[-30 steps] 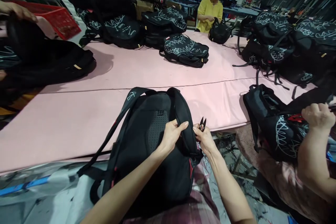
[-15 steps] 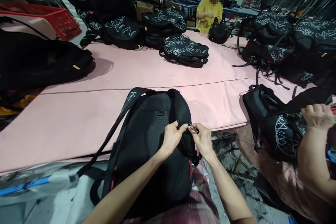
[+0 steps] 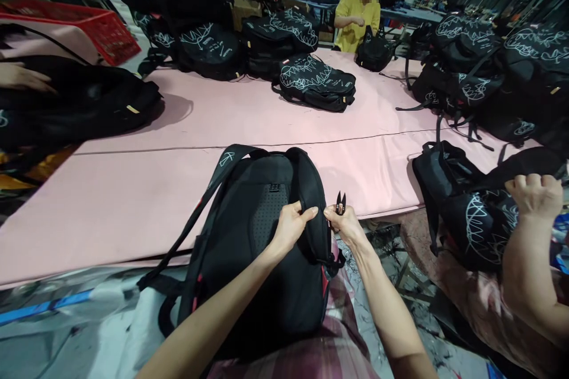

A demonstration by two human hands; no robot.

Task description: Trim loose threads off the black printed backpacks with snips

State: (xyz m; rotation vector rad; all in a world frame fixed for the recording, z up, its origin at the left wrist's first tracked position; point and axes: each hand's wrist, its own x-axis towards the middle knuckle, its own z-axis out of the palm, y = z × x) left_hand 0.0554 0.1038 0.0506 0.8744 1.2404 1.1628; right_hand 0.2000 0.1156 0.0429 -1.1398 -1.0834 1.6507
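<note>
1. One black backpack (image 3: 262, 249) lies back-up at the near edge of the pink table (image 3: 133, 201).
2. Left hand (image 3: 291, 226) pinches its right shoulder strap (image 3: 311, 201); keep it taut.
3. Right hand (image 3: 347, 226) grips thread snips (image 3: 341, 202), blades now raised off the strap, unlike half a second earlier.

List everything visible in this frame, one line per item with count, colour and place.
backpack: one, black, near table edge, back panel up
thread snips: one, black, in right hand
table: one, pink top
other backpacks: many, black with white scribbles, across table and sides
crate: one, red, far left
co-worker: one, yellow shirt, far end
co-worker's hand: one, right edge, on a backpack
left hand: pinching the backpack's strap
right hand: beside strap
</note>
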